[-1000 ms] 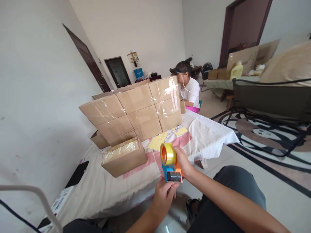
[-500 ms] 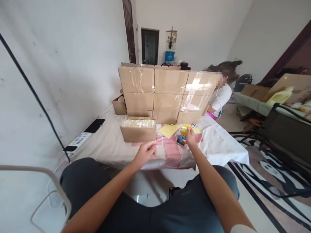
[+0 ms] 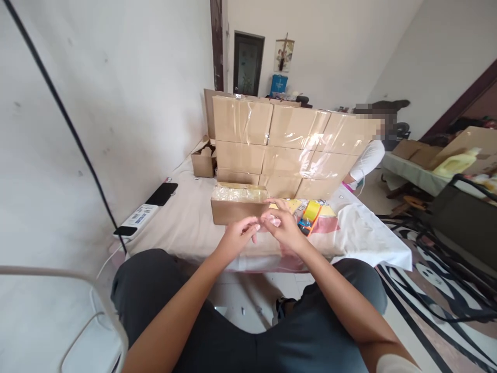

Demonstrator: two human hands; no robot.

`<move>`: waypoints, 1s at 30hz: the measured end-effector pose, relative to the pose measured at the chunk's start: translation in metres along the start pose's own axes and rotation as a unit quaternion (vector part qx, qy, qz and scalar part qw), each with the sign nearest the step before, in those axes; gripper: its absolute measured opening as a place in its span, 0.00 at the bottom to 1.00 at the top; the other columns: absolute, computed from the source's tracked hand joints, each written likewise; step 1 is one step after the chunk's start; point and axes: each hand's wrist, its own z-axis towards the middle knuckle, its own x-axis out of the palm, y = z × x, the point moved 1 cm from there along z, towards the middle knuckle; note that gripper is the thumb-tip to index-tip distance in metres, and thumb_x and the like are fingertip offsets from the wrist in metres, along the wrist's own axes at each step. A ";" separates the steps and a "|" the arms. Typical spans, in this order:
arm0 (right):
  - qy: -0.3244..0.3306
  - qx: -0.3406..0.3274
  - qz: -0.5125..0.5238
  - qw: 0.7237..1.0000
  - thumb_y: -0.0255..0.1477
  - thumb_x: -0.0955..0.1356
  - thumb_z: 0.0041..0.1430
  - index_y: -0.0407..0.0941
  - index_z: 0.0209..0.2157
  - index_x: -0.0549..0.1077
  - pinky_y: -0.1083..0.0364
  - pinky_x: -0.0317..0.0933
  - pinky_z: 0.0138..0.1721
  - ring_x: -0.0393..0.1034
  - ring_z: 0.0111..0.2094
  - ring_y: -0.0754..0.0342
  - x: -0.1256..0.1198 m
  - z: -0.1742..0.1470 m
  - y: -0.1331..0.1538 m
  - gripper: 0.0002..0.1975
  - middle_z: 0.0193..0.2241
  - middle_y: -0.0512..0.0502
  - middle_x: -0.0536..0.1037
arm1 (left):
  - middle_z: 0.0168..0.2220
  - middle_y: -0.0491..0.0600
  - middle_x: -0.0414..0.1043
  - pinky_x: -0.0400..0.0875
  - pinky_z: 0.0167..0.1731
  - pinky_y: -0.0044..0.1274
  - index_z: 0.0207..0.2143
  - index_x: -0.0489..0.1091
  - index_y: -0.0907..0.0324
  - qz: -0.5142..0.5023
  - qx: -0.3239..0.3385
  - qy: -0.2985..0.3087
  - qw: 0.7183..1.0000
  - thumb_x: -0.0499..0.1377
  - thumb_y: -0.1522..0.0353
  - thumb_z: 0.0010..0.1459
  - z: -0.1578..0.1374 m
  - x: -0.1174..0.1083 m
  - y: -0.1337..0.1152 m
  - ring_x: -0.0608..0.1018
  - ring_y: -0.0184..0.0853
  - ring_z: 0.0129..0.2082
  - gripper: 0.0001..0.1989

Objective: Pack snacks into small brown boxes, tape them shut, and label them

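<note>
Hands meet in front of the box, left hand (image 3: 235, 234) and right hand (image 3: 288, 228) with fingertips close together; whether they touch is unclear. Both grips are bent-fingered; cannot tell whether either pinches something thin. Box (image 3: 236, 211) stands on the table (image 3: 182, 233) just beyond the fingers, chiefly ahead of the left hand, with its right end behind the right hand's fingers. Its long axis runs left to right, across the forearms' reach. Dispenser (image 3: 310, 216), with a yellow roll, lies to the right, just beside the right hand and well apart from the left. Box top carries glossy clear tape; contents hidden. Farther back, stack (image 3: 285, 155) of taped cartons shows no contents. Open carton (image 3: 203, 166) at its left holds something brown, not identifiable. Co-worker's sleeve (image 3: 370, 157) shows beyond the stack's right end.
</note>
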 end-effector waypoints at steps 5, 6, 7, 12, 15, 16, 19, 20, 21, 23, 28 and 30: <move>-0.027 0.000 -0.013 1.000 0.33 0.68 0.62 0.47 0.31 0.77 0.35 0.48 0.63 0.61 0.59 0.39 0.003 0.039 -0.002 0.08 0.52 0.40 0.71 | 0.19 0.42 0.70 0.62 0.29 0.25 0.68 0.58 0.66 0.075 -0.097 -0.076 0.990 0.59 0.49 0.61 0.008 -0.029 0.012 0.73 0.37 0.23 0.42; -0.035 0.019 -0.007 0.999 0.34 0.68 0.62 0.47 0.31 0.77 0.36 0.48 0.63 0.61 0.59 0.39 0.000 0.052 -0.009 0.08 0.52 0.40 0.71 | 0.18 0.41 0.68 0.61 0.29 0.25 0.70 0.56 0.66 0.116 -0.090 -0.129 0.981 0.59 0.49 0.62 0.009 -0.036 0.013 0.72 0.37 0.23 0.43; -0.036 0.042 -0.001 0.998 0.34 0.69 0.61 0.46 0.30 0.77 0.36 0.48 0.64 0.61 0.59 0.39 -0.001 0.066 -0.016 0.09 0.52 0.41 0.71 | 0.18 0.40 0.66 0.60 0.29 0.25 0.70 0.55 0.64 0.152 -0.072 -0.180 0.969 0.59 0.50 0.63 0.011 -0.042 0.013 0.71 0.36 0.23 0.41; -0.001 0.143 -0.026 0.989 0.36 0.70 0.58 0.45 0.31 0.78 0.36 0.50 0.63 0.59 0.58 0.38 0.019 0.128 -0.052 0.09 0.51 0.41 0.72 | 0.21 0.40 0.66 0.59 0.31 0.23 0.71 0.55 0.56 0.272 0.035 -0.189 0.943 0.55 0.56 0.67 0.033 -0.049 0.008 0.70 0.34 0.24 0.34; 0.048 0.199 -0.125 0.971 0.37 0.74 0.53 0.45 0.32 0.79 0.34 0.49 0.62 0.56 0.59 0.35 0.040 0.147 -0.062 0.09 0.53 0.40 0.69 | 0.27 0.47 0.74 0.64 0.36 0.25 0.67 0.63 0.53 0.336 -0.004 -0.080 0.938 0.58 0.58 0.65 0.047 -0.040 0.010 0.76 0.40 0.30 0.30; 0.053 0.216 -0.168 0.960 0.38 0.76 0.51 0.45 0.36 0.79 0.33 0.48 0.62 0.54 0.60 0.34 0.042 0.152 -0.065 0.13 0.55 0.38 0.67 | 0.31 0.50 0.76 0.65 0.37 0.27 0.67 0.64 0.52 0.352 -0.030 -0.053 0.934 0.58 0.58 0.65 0.049 -0.037 0.012 0.78 0.43 0.33 0.29; -0.038 0.223 -0.284 0.932 0.43 0.77 0.48 0.45 0.55 0.71 0.29 0.44 0.61 0.49 0.62 0.29 0.018 0.158 -0.084 0.34 0.63 0.33 0.57 | 0.36 0.54 0.78 0.68 0.39 0.30 0.69 0.60 0.49 0.392 -0.075 -0.020 0.917 0.57 0.59 0.65 0.045 -0.032 0.017 0.80 0.48 0.37 0.32; -0.095 0.218 -0.304 0.923 0.44 0.76 0.50 0.45 0.59 0.66 0.28 0.44 0.61 0.49 0.63 0.29 0.000 0.156 -0.095 0.38 0.64 0.32 0.55 | 0.35 0.54 0.78 0.68 0.39 0.30 0.70 0.58 0.49 0.404 -0.075 -0.017 0.912 0.56 0.59 0.65 0.041 -0.032 0.018 0.81 0.48 0.36 0.32; -0.151 0.215 -0.314 0.913 0.44 0.74 0.52 0.46 0.61 0.64 0.29 0.45 0.61 0.50 0.63 0.30 -0.021 0.151 -0.108 0.37 0.64 0.31 0.55 | 0.33 0.54 0.78 0.68 0.38 0.30 0.71 0.56 0.48 0.413 -0.074 -0.013 0.908 0.55 0.58 0.66 0.036 -0.032 0.019 0.81 0.49 0.36 0.32; -0.237 0.252 -0.299 0.889 0.41 0.69 0.57 0.44 0.58 0.65 0.31 0.48 0.61 0.55 0.61 0.33 -0.066 0.131 -0.143 0.30 0.61 0.31 0.60 | 0.31 0.52 0.78 0.67 0.36 0.29 0.72 0.53 0.45 0.424 -0.071 0.000 0.903 0.54 0.58 0.66 0.028 -0.032 0.020 0.81 0.49 0.35 0.33; -0.220 0.380 -0.264 0.859 0.30 0.61 0.60 0.39 0.57 0.69 0.42 0.59 0.58 0.65 0.54 0.40 -0.138 0.035 -0.228 0.25 0.53 0.31 0.71 | 0.33 0.50 0.80 0.65 0.34 0.28 0.74 0.45 0.45 0.449 -0.092 0.027 0.889 0.54 0.57 0.67 0.020 -0.029 0.018 0.81 0.49 0.36 0.36; -0.187 0.401 -0.265 0.856 0.26 0.60 0.59 0.39 0.58 0.71 0.42 0.60 0.57 0.66 0.52 0.41 -0.145 0.000 -0.251 0.26 0.52 0.32 0.73 | 0.33 0.49 0.80 0.63 0.33 0.28 0.74 0.42 0.47 0.452 -0.103 0.028 0.886 0.53 0.57 0.67 0.020 -0.025 0.018 0.81 0.49 0.36 0.38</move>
